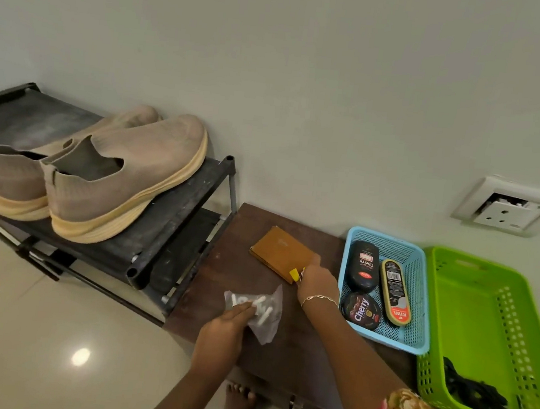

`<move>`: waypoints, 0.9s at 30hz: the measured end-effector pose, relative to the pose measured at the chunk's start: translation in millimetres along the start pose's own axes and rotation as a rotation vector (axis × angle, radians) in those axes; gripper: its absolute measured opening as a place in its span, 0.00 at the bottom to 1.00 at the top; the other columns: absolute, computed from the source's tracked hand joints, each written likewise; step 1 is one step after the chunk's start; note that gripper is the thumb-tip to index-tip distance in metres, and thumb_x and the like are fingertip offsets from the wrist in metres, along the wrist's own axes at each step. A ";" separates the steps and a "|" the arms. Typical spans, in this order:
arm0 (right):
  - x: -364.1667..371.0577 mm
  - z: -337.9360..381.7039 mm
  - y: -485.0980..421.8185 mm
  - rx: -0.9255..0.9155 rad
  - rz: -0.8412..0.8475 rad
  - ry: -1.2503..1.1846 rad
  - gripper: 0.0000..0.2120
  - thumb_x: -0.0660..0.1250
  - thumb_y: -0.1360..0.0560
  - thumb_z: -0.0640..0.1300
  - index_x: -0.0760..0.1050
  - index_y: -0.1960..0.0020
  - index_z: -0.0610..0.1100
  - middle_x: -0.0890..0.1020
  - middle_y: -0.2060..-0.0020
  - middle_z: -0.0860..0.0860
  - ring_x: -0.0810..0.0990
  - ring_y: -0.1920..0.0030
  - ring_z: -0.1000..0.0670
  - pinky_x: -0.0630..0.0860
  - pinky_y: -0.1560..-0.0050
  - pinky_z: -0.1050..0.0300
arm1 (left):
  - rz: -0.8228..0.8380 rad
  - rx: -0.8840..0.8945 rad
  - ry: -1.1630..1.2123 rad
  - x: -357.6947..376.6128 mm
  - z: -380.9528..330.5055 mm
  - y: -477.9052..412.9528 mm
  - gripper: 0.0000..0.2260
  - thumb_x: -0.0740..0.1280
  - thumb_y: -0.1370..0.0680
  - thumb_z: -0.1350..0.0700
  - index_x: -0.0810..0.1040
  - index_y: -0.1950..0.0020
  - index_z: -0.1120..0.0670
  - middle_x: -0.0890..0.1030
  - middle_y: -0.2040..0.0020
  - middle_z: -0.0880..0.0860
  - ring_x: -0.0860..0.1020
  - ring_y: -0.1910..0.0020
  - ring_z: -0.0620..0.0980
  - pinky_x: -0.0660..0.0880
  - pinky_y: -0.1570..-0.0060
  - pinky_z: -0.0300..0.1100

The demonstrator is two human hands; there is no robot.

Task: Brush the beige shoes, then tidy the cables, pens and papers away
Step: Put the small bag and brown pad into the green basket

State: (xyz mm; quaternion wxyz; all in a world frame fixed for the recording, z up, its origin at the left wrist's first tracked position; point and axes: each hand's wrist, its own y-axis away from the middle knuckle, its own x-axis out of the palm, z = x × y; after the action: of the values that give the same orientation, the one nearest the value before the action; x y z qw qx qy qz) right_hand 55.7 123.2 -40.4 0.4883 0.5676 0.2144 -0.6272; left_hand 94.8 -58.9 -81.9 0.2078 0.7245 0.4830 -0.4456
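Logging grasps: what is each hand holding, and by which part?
The left hand holds the clear plastic pouch at its near left edge; the right hand pinches a small yellow item by one end.

A pale wall (pixel 310 58) is seen behind a black rack (pixel 172 200) and dark wooden bench (pixel 223 259); a socket (pixel 503 210) is set in it, and light (pixel 81 356) is reflected off glossy tiles (pixel 27 372).
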 end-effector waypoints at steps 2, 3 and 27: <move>-7.9 -0.9 10.4 -0.014 -0.015 -0.067 0.16 0.60 0.23 0.41 0.65 0.36 0.37 0.77 0.42 0.40 0.76 0.41 0.40 0.72 0.45 0.52 | -0.066 -0.132 0.164 -12.1 -5.2 2.5 0.15 0.63 0.32 0.62 0.84 0.49 0.54 0.84 0.51 0.50 0.82 0.54 0.46 0.76 0.58 0.33; -14.6 -2.3 16.7 -0.021 -0.024 -0.112 0.16 0.62 0.24 0.42 0.67 0.39 0.37 0.78 0.43 0.40 0.76 0.41 0.40 0.72 0.46 0.52 | -0.092 -0.198 0.223 -18.9 -11.1 2.5 0.14 0.62 0.28 0.62 0.83 0.47 0.54 0.84 0.50 0.49 0.82 0.53 0.47 0.74 0.55 0.34; -112.0 -261.5 48.9 0.426 -0.123 -0.060 0.19 0.66 0.26 0.41 0.64 0.39 0.36 0.78 0.45 0.38 0.77 0.43 0.39 0.72 0.49 0.52 | 0.372 -0.393 0.930 75.4 -282.9 -112.4 0.11 0.59 0.26 0.68 0.75 0.56 0.54 0.79 0.50 0.63 0.78 0.57 0.57 0.75 0.59 0.46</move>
State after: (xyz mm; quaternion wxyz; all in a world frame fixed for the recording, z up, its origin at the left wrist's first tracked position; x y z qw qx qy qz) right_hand 215.4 358.8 7.9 0.3245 0.6249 0.0968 -0.7034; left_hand 131.4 237.1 14.9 0.1792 0.8662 0.4618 0.0657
